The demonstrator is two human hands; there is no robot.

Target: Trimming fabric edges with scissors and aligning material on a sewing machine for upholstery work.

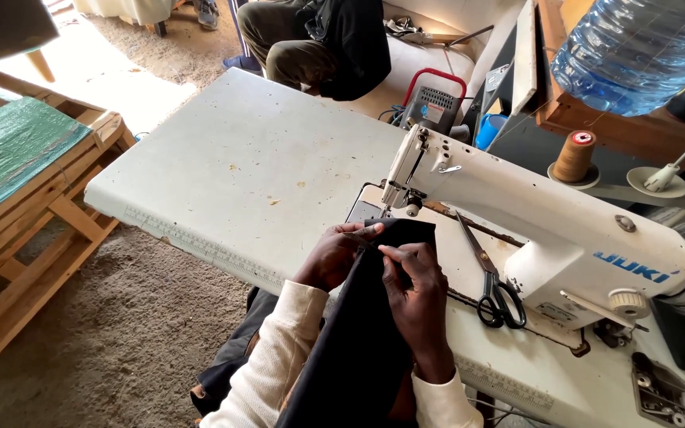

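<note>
Black cloth (358,349) runs as a long strip from the lower middle of the frame up toward the needle end of the white sewing machine (517,206). Both hands pinch its top edge just below the machine head: the left hand (334,255) closed on the left corner, the right hand (418,289) closed on the fold beside it, about equally near. Scissors (491,281) lie just right of the right hand. Bare white tabletop (231,174) spreads to the upper left, its near edge slanting below the left hand.

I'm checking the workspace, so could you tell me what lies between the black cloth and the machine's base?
Black-handled scissors lie on the table between the cloth and machine, head view.
</note>
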